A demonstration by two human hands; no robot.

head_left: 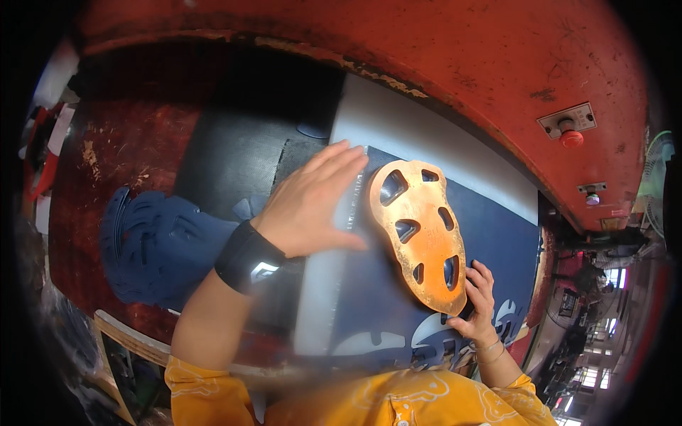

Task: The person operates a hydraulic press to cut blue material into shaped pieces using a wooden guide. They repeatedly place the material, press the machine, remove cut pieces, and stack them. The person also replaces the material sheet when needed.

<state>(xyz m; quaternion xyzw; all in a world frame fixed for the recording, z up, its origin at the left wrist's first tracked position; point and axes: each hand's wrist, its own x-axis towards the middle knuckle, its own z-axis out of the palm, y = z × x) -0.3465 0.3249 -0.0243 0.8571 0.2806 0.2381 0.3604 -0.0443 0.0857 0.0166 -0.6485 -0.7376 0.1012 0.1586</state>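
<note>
A big red machine (pixel 455 50) arches over the counter (pixel 426 135), where a dark blue sheet (pixel 490 234) lies flat. On the sheet rests an orange metal die (pixel 419 234) with several cut-out holes. The left hand (pixel 312 202), fingers spread and flat, presses just beside the die's left edge. The right hand (pixel 477 305) pinches the die's near tip. A stack of blue cut pieces (pixel 156 245) sits left, well apart. Two buttons (pixel 568 131) stand upper right.
</note>
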